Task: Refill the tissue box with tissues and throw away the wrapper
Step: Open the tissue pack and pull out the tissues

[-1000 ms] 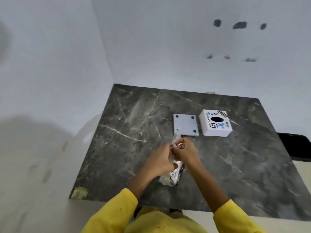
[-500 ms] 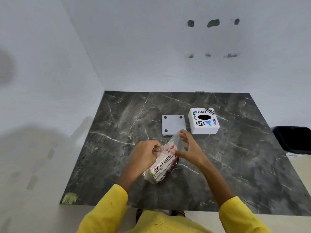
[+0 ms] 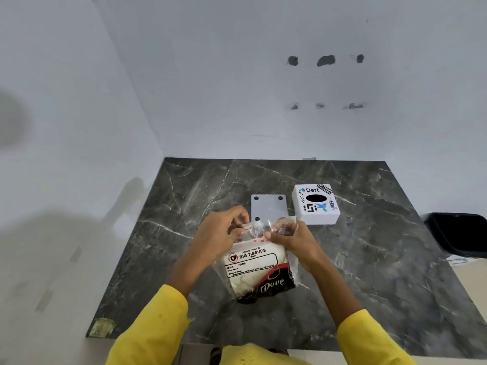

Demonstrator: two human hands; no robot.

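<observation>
Step in hand: opening the tissue pack [image 3: 257, 267], I'd say; both hands are at its clear top flap, over the middle of the bench [image 3: 369, 259].
Left hand [image 3: 224, 230]: fingers curled together, pinching the left side of the flap.
Right hand [image 3: 290, 239]: fingers closed on the right side of the flap, thumb pointing across toward the left hand.
Pack versus fingers: the flap runs between the two pinches; the printed body with the "BIG TISSUES" label hangs below the fingertips, toward the near edge, between the forearms. I can't tell whether its lower end rests on the bench.
Doing it well: pinch close to the seam, pull the hands apart evenly, and keep the tear at the top so the wrapper comes off in one piece. The film looks thin and slippery, so a short grip should hold better than a long one.
Tissue box [image 3: 315, 204]: white, stickered, dark oval slot facing up, right of centre toward the far edge, well clear of the hands.
Flat grey plate [image 3: 268, 206]: just left of the box, just beyond the fingers; likely the box's base panel.
Black bin [image 3: 458, 235]: off the bench's right edge, a likely place for the wrapper.
Progress: early; nothing is in the box yet.
</observation>
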